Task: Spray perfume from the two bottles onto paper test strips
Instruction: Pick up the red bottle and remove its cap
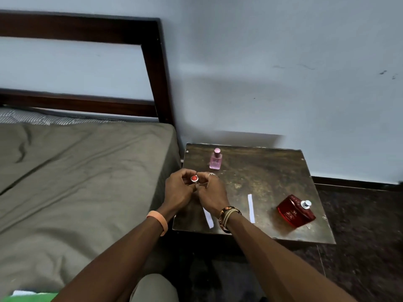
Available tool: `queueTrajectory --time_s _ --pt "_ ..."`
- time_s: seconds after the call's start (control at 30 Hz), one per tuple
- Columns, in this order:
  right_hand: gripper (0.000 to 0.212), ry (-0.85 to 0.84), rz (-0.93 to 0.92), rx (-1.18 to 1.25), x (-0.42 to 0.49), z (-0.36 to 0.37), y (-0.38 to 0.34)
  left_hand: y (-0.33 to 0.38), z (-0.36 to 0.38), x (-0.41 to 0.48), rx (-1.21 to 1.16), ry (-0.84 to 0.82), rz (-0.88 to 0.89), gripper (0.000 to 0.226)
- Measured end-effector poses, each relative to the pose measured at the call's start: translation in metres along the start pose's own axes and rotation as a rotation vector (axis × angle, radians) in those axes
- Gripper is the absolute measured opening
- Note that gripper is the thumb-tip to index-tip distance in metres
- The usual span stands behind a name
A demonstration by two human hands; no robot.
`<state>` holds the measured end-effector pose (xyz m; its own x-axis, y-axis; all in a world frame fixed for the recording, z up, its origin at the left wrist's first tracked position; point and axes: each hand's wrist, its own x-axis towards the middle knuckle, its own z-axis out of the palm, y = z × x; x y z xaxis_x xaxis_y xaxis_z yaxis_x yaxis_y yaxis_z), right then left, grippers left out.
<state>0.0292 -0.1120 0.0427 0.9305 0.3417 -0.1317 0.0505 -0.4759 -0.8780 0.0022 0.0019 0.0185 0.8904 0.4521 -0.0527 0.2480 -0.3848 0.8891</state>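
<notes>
My left hand (177, 188) and my right hand (212, 196) meet over the left part of the small wooden table (272, 175). Between their curled fingertips they hold a small red cap with a silver rim (194, 178). A red perfume bottle (295, 211) stands near the table's right front, its silver sprayer bare. At the back of the table stands a pink perfume bottle (216, 160) with its cap on. One white paper strip (251, 208) lies flat at the front middle. A second strip (208, 217) lies to its left, partly hidden under my right wrist.
A bed with an olive cover (76, 171) and a dark wooden headboard (152, 62) adjoins the table on the left. A pale wall stands right behind the table. Dark floor (359, 225) lies to the right.
</notes>
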Motion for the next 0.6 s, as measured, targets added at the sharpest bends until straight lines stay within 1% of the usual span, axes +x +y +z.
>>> queueTrajectory --time_s 0.13,0.23,0.33,0.37,0.43,0.5,0.53,0.6 --pt "0.04 -0.024 0.032 -0.023 0.016 0.015 0.012 -0.019 0.007 0.013 0.009 -0.012 -0.029 0.036" --pt "0.042 -0.063 0.049 -0.04 0.02 0.019 0.021 -0.032 0.013 0.018 0.066 -0.038 -0.038 0.029" --pt "0.043 -0.101 0.043 -0.07 0.022 0.02 0.028 -0.039 0.016 0.02 0.09 -0.032 -0.047 0.029" --pt "0.043 -0.111 0.045 -0.084 0.022 0.02 0.029 -0.04 0.016 0.02 0.09 -0.039 -0.047 0.033" --pt "0.045 -0.099 0.053 -0.124 0.022 0.018 0.03 -0.039 0.013 0.021 0.086 -0.094 -0.047 0.054" --pt "0.052 -0.02 0.08 -0.159 0.019 0.011 0.028 -0.037 0.007 0.019 0.09 -0.146 -0.051 0.071" --pt "0.053 0.024 0.092 -0.169 0.017 0.007 0.027 -0.035 0.002 0.016 0.093 -0.148 -0.054 0.074" --pt "0.049 0.086 0.108 -0.189 0.006 -0.009 0.022 -0.026 -0.01 0.005 0.114 -0.095 -0.029 0.07"
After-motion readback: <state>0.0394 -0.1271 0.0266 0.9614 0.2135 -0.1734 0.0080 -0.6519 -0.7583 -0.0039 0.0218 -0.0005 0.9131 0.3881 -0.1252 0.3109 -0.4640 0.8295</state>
